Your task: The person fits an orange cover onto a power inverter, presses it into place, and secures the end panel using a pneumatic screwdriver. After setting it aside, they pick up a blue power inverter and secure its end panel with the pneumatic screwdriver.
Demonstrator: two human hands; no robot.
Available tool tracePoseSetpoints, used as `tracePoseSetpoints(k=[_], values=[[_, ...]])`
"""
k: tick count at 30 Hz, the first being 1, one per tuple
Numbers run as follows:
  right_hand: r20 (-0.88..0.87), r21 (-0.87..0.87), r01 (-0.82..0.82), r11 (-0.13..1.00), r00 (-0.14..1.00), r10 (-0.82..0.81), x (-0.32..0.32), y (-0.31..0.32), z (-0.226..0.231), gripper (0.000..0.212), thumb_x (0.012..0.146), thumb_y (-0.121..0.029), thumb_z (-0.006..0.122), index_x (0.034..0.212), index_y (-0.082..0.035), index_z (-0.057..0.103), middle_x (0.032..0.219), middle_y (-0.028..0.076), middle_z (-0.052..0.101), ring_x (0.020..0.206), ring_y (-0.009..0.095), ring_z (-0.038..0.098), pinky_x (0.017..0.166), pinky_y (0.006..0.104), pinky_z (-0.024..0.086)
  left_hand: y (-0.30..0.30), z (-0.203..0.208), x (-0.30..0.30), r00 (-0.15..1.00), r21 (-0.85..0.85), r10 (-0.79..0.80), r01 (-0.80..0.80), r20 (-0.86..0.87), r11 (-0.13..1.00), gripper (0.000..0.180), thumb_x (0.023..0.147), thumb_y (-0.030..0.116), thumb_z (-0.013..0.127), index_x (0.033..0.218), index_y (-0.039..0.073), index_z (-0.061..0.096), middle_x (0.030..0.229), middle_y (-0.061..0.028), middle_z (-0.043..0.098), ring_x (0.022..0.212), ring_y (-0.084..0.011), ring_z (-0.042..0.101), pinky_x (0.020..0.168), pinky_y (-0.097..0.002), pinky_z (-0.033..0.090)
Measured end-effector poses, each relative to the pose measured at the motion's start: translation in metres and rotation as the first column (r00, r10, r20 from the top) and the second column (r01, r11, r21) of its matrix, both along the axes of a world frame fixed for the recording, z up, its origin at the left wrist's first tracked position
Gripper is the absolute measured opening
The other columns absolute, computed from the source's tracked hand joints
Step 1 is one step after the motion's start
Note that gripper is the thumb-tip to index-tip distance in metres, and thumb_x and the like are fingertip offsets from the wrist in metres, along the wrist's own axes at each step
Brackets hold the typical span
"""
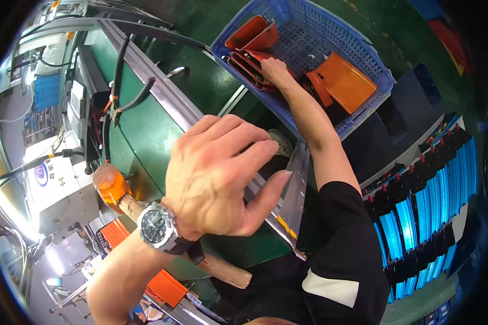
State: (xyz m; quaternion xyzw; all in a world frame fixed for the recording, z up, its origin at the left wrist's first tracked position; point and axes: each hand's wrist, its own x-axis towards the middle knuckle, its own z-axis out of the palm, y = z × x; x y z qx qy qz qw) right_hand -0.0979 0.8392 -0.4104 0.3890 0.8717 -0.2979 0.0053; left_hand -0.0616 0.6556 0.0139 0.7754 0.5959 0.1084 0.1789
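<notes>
One white box-shaped machine [59,179] stands at the far left. Next come black-handled metal pliers [115,112] on the green counter [153,132], then a mallet with a translucent amber head and a wooden handle [111,184], passing beneath the left forearm. Lower down are orange ribbed panels [167,287]. The left hand [217,176], a silver-cased watch [156,225] at its wrist, hovers palm down above the counter, fingers loosely bent, thumb apart, nothing seen in them. The right hand [275,72] reaches into a blue perforated plastic basket [339,30], touching a group of orange, flat-sided pieces [245,69] at its left side; I cannot tell whether the fingers grip one. Another orange piece [351,81] lies to the right inside it. Rows of glossy blue strips with black ends [425,203] fill the far right.
</notes>
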Motion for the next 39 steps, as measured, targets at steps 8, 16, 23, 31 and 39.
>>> tracePoseSetpoints(k=[8, 16, 23, 31, 39], values=[[-0.080, 0.144, -0.158, 0.977, 0.982, 0.171, 0.005, -0.005, 0.028, 0.021, 0.086, -0.013, 0.062, 0.092, -0.001, 0.077, 0.095, 0.023, 0.074, 0.091, 0.039, 0.074, 0.080, 0.0472, 0.060, -0.003, 0.000, 0.003, 1.000, 0.020, 0.008, -0.008, 0.015, 1.000, 0.020, 0.073, 0.010, 0.073, 0.091, 0.003, 0.072, 0.093, -0.0100, 0.073, 0.081, -0.0295, 0.068, 0.071, -0.0377, 0.051], [-0.111, 0.329, -0.067, 0.942, 0.988, 0.109, 0.069, 0.006, 0.192, 0.023, 0.086, -0.020, 0.063, 0.085, 0.000, 0.075, 0.088, 0.022, 0.074, 0.085, 0.038, 0.074, 0.077, 0.0491, 0.059, -0.005, 0.001, 0.000, 0.998, 0.044, 0.029, -0.026, -0.063, 0.999, 0.011, 0.083, 0.016, 0.069, 0.083, 0.005, 0.071, 0.083, -0.0091, 0.070, 0.083, -0.0314, 0.065, 0.075, -0.0401, 0.051], [-0.550, 0.426, 0.140, 0.894, 0.825, 0.133, 0.244, -0.007, 0.412, 0.022, 0.091, -0.015, 0.063, 0.084, 0.005, 0.060, 0.066, 0.023, 0.048, 0.055, 0.028, 0.053, 0.055, 0.0420, 0.040, -0.006, -0.012, 0.008, 0.998, 0.314, 0.046, -0.031, -0.042, 0.949, 0.026, 0.089, 0.028, 0.067, 0.101, 0.006, 0.073, 0.095, -0.0123, 0.069, 0.103, -0.0321, 0.063, 0.093, -0.0439, 0.050], [-0.482, 0.560, 0.037, 0.828, 0.827, 0.289, 0.396, -0.129, 0.653, 0.019, 0.095, -0.007, 0.066, 0.083, 0.004, 0.057, 0.062, 0.005, 0.029, 0.055, 0.008, 0.027, 0.049, 0.0330, 0.024, -0.058, 0.058, 0.062, 0.829, 0.525, 0.357, -0.552, 0.431, 0.647, 0.058, 0.084, 0.025, 0.082, 0.127, -0.008, 0.059, 0.129, -0.0253, 0.057, 0.121, -0.0400, 0.054, 0.101, -0.0451, 0.046], [-0.537, 0.701, 0.048, 0.711, 0.691, 0.483, 0.394, -0.259, 0.707, 0.011, 0.093, -0.005, 0.067, 0.094, 0.005, 0.069, 0.059, 0.000, 0.037, 0.054, 0.006, 0.032, 0.050, 0.0296, 0.025, -0.214, 0.142, 0.116, 0.811, 0.756, 0.241, -0.584, 0.533, 0.296, 0.091, 0.080, 0.028, 0.087, 0.150, -0.001, 0.037, 0.146, -0.0273, 0.044, 0.136, -0.0451, 0.041, 0.111, -0.0530, 0.037]])
